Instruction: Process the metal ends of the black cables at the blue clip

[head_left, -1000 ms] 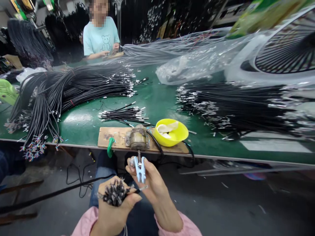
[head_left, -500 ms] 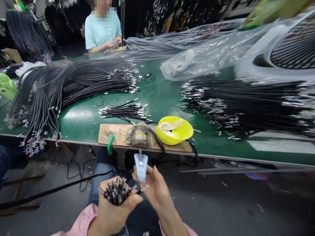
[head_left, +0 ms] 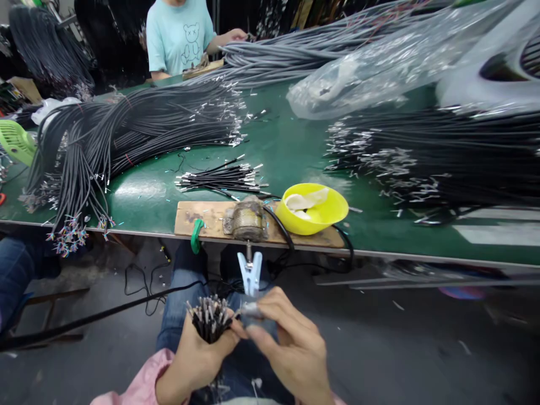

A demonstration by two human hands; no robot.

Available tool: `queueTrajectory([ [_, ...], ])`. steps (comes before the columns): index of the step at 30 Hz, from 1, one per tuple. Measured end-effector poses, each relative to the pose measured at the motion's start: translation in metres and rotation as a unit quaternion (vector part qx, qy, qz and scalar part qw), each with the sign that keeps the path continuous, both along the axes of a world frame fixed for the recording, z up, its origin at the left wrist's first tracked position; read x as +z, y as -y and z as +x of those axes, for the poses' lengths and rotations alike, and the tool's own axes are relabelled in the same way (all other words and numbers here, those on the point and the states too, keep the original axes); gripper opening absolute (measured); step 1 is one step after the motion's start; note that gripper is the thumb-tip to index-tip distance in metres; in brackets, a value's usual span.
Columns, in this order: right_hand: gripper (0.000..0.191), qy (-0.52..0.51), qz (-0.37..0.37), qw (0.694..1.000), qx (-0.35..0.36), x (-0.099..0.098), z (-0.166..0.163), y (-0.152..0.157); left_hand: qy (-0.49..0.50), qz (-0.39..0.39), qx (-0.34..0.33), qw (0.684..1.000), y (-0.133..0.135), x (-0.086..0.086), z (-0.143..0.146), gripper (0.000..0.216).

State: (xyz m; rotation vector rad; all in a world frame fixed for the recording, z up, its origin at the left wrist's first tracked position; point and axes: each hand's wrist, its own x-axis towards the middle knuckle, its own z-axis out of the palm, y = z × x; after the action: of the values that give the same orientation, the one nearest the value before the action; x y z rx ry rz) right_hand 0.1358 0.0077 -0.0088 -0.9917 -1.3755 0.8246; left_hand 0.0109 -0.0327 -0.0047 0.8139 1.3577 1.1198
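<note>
Left hand is closed around a bundle of short black cables, their stripped ends fanning upward and slightly right. Right hand sits just beside it, fingers pinched on one wire tip drawn out of the bundle's right edge. That tip lies between the two hands, pointing up toward the clip.

Largest first around them: the green worktop carries big heaps of black cables left and more cables right, with a clear plastic bag behind. A wooden board lies at the worktop's near edge, bearing a small motor and touching a yellow bowl. The pale blue clip hangs from the motor's shaft, just above the pinched tip, its long axis vertical and its open legs facing down. The right hand is the nearer to it. A person in a teal shirt works at the far side.

Compared with half a second ago, the right hand has let go of the clip and dropped to the wire tip; the clip now hangs free, and the view has tilted down.
</note>
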Motion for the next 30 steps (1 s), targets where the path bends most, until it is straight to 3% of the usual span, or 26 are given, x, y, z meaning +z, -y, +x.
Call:
queueTrajectory([
  [3, 0.004, 0.031, 0.003, 0.998, 0.057, 0.006, -0.001, 0.000, 0.016, -0.010, 0.017, 1.000, 0.000, -0.003, 0.001, 0.030],
  [7, 0.021, 0.027, -0.010, 1.000, -0.008, 0.005, -0.008, 0.002, 0.043, -0.036, 0.016, 0.998, -0.002, -0.007, 0.001, 0.032],
  [10, 0.021, -0.010, -0.012, 0.999, -0.051, -0.001, -0.014, 0.006, 0.074, -0.044, 0.000, 0.996, -0.005, -0.009, 0.001, 0.038],
  [16, 0.016, -0.124, -0.152, 0.977, 0.082, -0.011, -0.006, 0.001, 0.123, -0.048, -0.057, 0.990, -0.011, -0.002, 0.000, 0.047],
  [20, 0.021, -0.169, -0.182, 0.963, 0.101, -0.013, -0.003, -0.003, 0.136, -0.058, -0.083, 0.985, -0.010, 0.002, 0.000, 0.049],
  [24, 0.029, -0.214, -0.157, 0.963, 0.055, -0.016, -0.014, 0.004, 0.126, -0.058, -0.089, 0.986, -0.007, -0.002, 0.006, 0.049],
  [28, 0.012, -0.128, -0.015, 0.989, -0.075, -0.014, -0.018, 0.009, 0.096, -0.045, -0.063, 0.992, -0.006, -0.007, 0.010, 0.048],
  [30, 0.011, -0.126, -0.023, 0.991, -0.048, -0.013, -0.015, 0.007, 0.078, -0.032, -0.054, 0.995, -0.008, -0.006, 0.008, 0.047],
])
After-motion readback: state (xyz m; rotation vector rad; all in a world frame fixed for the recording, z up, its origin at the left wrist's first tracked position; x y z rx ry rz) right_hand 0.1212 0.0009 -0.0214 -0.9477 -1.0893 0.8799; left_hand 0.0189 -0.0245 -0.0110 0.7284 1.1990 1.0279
